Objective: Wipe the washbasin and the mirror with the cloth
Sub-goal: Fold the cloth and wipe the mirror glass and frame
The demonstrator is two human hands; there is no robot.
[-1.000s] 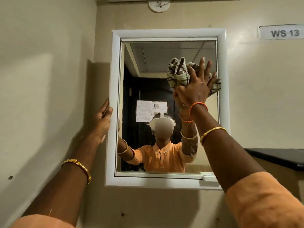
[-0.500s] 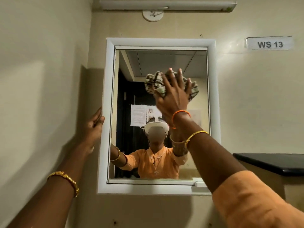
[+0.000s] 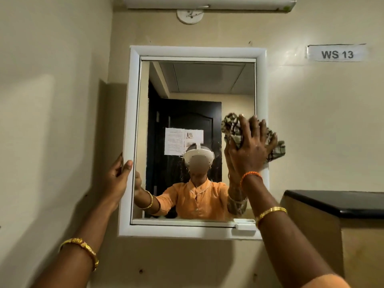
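Nearest, two forearms rise from 7 and 5 o'clock, each with a gold bangle. The left hand [image 3: 118, 179] grips the white frame [image 3: 133, 100] at its 9 o'clock edge, thumb on the front, fingers wrapped behind. The right hand [image 3: 252, 150], fingers spread, presses the bunched checked cloth [image 3: 230, 126] flat against the mirror [image 3: 197, 84] at 3 o'clock; the cloth overhangs the frame's right edge. The glass toward 12 and 6 o'clock lies uncovered. A dark counter [image 3: 336, 201] juts out at 4 o'clock, near the right forearm. A sign [image 3: 336, 53] hangs at 1 o'clock.
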